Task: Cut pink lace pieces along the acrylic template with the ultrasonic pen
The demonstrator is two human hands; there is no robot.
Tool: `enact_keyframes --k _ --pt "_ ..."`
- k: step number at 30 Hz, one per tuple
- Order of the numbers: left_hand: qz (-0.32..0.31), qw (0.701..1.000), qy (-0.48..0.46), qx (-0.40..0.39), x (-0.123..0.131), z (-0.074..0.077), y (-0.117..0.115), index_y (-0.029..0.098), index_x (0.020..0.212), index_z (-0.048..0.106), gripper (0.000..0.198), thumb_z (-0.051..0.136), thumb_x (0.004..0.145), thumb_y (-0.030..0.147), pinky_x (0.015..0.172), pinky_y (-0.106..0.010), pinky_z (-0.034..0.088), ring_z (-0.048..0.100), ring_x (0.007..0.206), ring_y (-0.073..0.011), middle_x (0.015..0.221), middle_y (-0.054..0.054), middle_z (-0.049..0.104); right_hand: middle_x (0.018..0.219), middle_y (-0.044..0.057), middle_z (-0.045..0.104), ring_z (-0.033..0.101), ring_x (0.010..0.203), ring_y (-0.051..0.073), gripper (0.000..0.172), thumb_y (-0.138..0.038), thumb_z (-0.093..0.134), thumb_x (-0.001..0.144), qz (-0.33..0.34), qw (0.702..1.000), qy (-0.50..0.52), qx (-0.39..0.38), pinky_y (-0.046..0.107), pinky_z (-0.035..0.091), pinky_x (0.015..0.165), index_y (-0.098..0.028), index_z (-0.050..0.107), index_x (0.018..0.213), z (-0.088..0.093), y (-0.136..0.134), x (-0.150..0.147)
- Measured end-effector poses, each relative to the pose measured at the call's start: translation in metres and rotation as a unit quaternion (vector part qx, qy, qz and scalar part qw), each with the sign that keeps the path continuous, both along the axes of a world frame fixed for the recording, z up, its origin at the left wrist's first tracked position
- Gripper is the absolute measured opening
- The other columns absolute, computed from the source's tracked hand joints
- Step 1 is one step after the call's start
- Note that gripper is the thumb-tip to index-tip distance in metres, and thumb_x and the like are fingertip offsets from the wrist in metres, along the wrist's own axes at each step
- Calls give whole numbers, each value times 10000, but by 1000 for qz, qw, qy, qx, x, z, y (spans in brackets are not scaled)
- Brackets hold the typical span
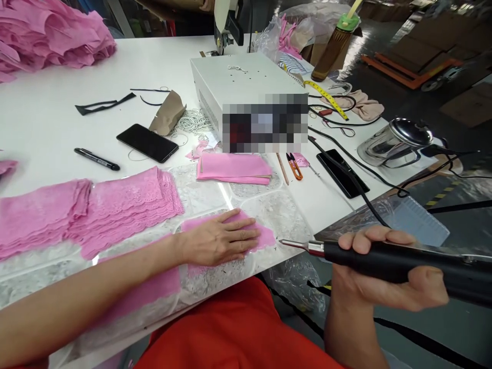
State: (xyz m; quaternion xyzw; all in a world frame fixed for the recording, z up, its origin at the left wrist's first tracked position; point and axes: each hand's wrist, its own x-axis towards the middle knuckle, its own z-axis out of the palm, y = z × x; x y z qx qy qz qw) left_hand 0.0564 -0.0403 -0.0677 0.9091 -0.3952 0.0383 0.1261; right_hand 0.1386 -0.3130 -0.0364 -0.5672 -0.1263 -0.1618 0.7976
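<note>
My left hand (219,238) lies flat with fingers stretched on a piece of pink lace fabric (265,237), on a marble-patterned slab (277,207) at the table's near edge. My right hand (384,279) is wrapped around a black handheld tool with a metal tip (388,259). The tip points left, just off the table's corner and close to the fabric's right end. Stacks of pink lace strips (119,205) lie to the left of my left hand. A folded pink stack (232,168) sits further back.
A white machine box (238,82) stands mid-table, its black cable (346,169) running to the tool. Nearby lie two phones (148,142) (342,171), a pen (96,159), orange snips (295,165), a yellow tape measure (326,97), and a pink fabric pile (49,36).
</note>
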Motion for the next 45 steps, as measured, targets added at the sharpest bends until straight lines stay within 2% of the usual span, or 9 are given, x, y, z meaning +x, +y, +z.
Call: enact_keyframes --k 5,11,16,23,28,34,40,45 --pt "-3 1000 -3 -2 0 -1 0 197 1383 540 380 409 1056 340 1260 -463 92 346 1460 -234 1507 -42 470 720 0 527 470 467 127 194 -402 479 776 13 1000 -5 -24 305 407 434 -228 564 791 0 7 0" --pt "3 999 35 5 0 1 -1 231 1401 530 383 441 1046 344 1258 -483 117 334 1467 -237 1508 -46 466 708 -9 506 459 447 120 200 -422 452 787 18 998 -11 -65 295 396 436 -231 509 799 -1 9 1" --pt "-1 1000 18 -9 1 1 -1 201 1390 538 384 426 1051 343 1264 -475 92 334 1466 -235 1511 -43 461 701 -1 511 470 452 125 196 -416 494 761 23 999 -10 -40 304 414 430 -225 532 780 -3 9 2" --pt "3 999 47 -5 1 1 -1 241 1400 533 382 446 1044 348 1263 -483 101 315 1475 -229 1515 -40 456 703 -6 515 479 439 118 198 -414 501 760 29 999 -17 -38 298 431 420 -218 526 765 -3 11 3" --pt "-1 1000 10 -13 1 0 0 208 1388 545 383 439 1046 344 1263 -473 102 345 1461 -232 1505 -45 468 697 -3 533 474 445 115 162 -379 527 765 41 998 -21 -32 291 428 418 -219 526 744 -4 10 3" --pt "-1 1000 16 -19 1 -1 -2 234 1391 542 380 482 1030 335 1258 -477 140 356 1455 -233 1496 -47 485 686 -7 506 446 438 113 171 -399 496 770 40 997 -36 -61 293 416 422 -229 488 751 -7 9 4" --pt "15 998 47 -31 -3 16 6 212 1426 498 408 403 1052 347 1260 -467 117 298 1482 -226 1533 -56 432 685 4 510 454 443 129 195 -400 465 751 3 998 -45 -48 314 406 413 -222 540 781 -4 4 5" --pt "69 995 59 -40 -34 28 31 187 1400 529 400 359 1037 192 1249 -459 168 296 1484 -218 1499 -63 481 685 9 492 442 468 145 204 -414 517 687 6 1000 5 -23 346 378 415 -236 583 761 -1 4 1"
